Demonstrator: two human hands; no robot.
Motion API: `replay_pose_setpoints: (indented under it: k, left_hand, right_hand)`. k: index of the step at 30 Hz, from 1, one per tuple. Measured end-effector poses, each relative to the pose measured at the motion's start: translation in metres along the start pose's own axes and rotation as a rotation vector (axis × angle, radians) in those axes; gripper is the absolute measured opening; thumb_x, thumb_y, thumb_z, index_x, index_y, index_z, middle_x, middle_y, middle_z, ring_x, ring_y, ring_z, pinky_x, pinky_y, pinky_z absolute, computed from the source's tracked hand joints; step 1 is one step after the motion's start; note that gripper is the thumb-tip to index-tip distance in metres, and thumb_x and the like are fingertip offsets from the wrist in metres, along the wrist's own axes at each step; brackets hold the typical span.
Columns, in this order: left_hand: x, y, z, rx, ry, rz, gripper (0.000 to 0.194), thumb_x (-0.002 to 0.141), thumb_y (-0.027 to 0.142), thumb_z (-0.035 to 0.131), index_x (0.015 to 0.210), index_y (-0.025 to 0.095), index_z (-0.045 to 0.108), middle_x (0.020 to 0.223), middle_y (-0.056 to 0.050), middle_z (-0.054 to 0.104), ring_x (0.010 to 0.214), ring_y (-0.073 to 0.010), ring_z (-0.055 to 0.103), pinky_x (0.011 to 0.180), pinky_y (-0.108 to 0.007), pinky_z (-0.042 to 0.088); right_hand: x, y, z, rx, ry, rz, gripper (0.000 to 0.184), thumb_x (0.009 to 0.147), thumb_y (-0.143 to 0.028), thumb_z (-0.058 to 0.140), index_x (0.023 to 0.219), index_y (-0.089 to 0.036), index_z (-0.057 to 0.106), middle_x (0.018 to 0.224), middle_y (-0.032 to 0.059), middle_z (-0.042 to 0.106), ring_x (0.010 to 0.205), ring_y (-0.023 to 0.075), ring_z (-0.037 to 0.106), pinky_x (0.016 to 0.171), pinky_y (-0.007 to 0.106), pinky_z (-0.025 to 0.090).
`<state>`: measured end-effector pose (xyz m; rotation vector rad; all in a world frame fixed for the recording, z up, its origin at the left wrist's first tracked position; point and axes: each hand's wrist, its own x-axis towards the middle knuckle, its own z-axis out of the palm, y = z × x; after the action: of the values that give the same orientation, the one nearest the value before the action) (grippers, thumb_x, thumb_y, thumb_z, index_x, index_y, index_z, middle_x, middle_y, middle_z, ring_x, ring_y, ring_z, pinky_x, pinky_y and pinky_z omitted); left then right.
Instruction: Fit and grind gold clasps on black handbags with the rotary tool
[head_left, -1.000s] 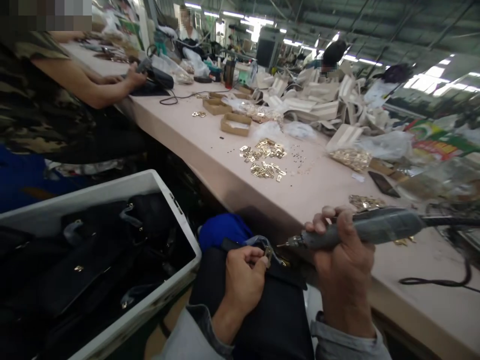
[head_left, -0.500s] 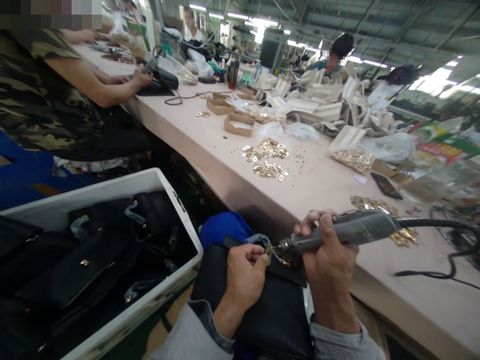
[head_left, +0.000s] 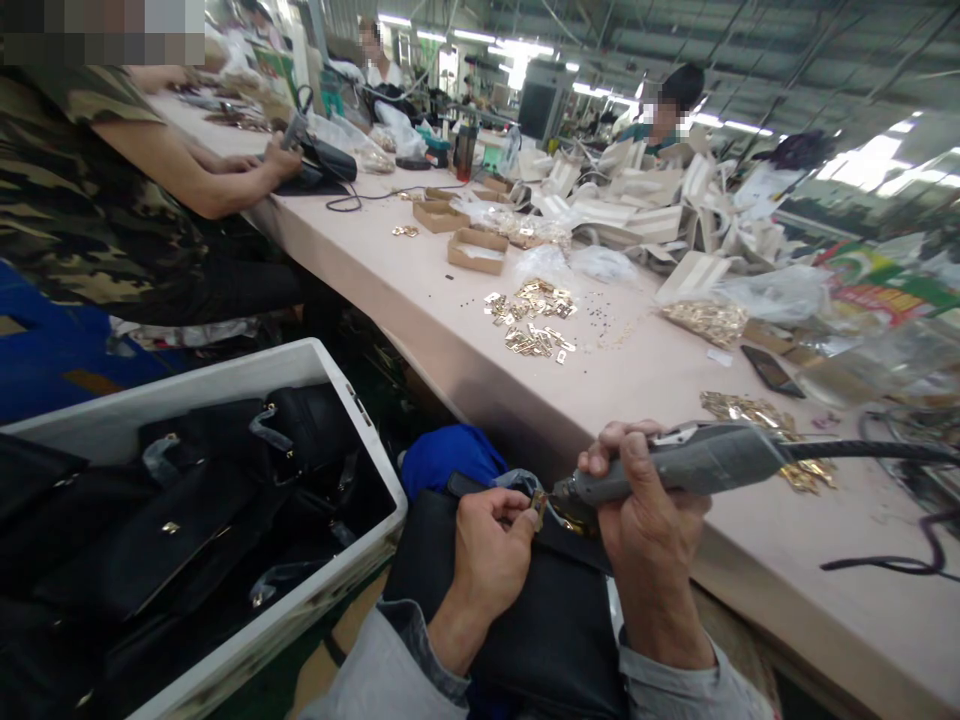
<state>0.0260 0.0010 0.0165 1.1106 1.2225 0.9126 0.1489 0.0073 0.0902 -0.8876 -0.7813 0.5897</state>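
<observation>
My left hand (head_left: 491, 555) pinches a small gold metal plate (head_left: 538, 508) between thumb and fingers at the top edge of a black bag (head_left: 544, 640). The bag rests on my lap, a blue cloth (head_left: 454, 460) behind it. My right hand (head_left: 652, 510) is wrapped round a grey electric screwdriver (head_left: 705, 465), held nearly level with its tip pointing left at the plate. The frame does not show clearly whether the tip touches it. Clear plastic film covers part of the bag's handle (head_left: 521, 480).
To the left a white crate (head_left: 330, 365) holds several black bags (head_left: 202, 530). Gold metal pieces (head_left: 536, 340) lie heaped on the table (head_left: 450, 330), near small cardboard boxes (head_left: 478, 250) and a phone (head_left: 771, 370). A co-worker (head_left: 97, 200) in camouflage works at the far left.
My right hand and the screwdriver have shifted slightly left, toward the plate. The power cord has moved on the table. My left hand keeps its pinch in nearly the same place.
</observation>
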Motion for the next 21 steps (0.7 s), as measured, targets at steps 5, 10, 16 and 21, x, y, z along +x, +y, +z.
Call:
replay_pose_setpoints:
  k: [5,10,16,21]
  left_hand:
    - [-0.001,-0.001,0.0,-0.039,-0.019,0.003,0.013,0.074,0.021,0.068,0.078,0.012,0.076,0.064,-0.006,0.07,0.05,-0.0132,0.054,0.047,-0.024,0.04]
    - [-0.002,-0.001,-0.001,-0.062,-0.08,0.049,0.011,0.077,0.02,0.065,0.074,0.012,0.072,0.063,-0.003,0.064,0.053,-0.0118,0.049,0.051,-0.024,0.037]
    - [0.0,0.0,0.0,0.01,-0.098,0.089,0.012,0.076,0.013,0.06,0.069,0.013,0.069,0.063,-0.002,0.064,0.057,-0.0128,0.051,0.056,-0.025,0.037]
    - [0.0,0.002,-0.003,0.009,-0.119,0.078,0.014,0.075,0.01,0.06,0.064,0.013,0.067,0.06,-0.001,0.062,0.057,-0.0127,0.051,0.056,-0.025,0.036]
  right_hand:
    - [-0.004,-0.002,0.005,-0.082,-0.087,-0.047,0.011,0.091,-0.021,0.073,0.092,-0.019,0.062,0.077,-0.0001,0.06,0.058,0.0124,0.057,0.057,0.031,0.049]
    - [-0.004,0.001,0.0,-0.094,-0.239,0.004,0.017,0.088,-0.02,0.076,0.082,-0.019,0.061,0.066,-0.0036,0.054,0.052,0.0106,0.052,0.051,0.027,0.045]
    - [0.005,0.006,-0.006,-0.144,-0.499,0.108,0.025,0.074,-0.02,0.088,0.078,-0.018,0.064,0.069,-0.0013,0.06,0.06,0.0123,0.054,0.054,0.027,0.045]
    - [0.009,0.01,-0.003,-0.114,-0.717,0.226,0.024,0.077,-0.024,0.086,0.073,-0.018,0.063,0.065,-0.0006,0.06,0.056,0.012,0.051,0.051,0.027,0.04]
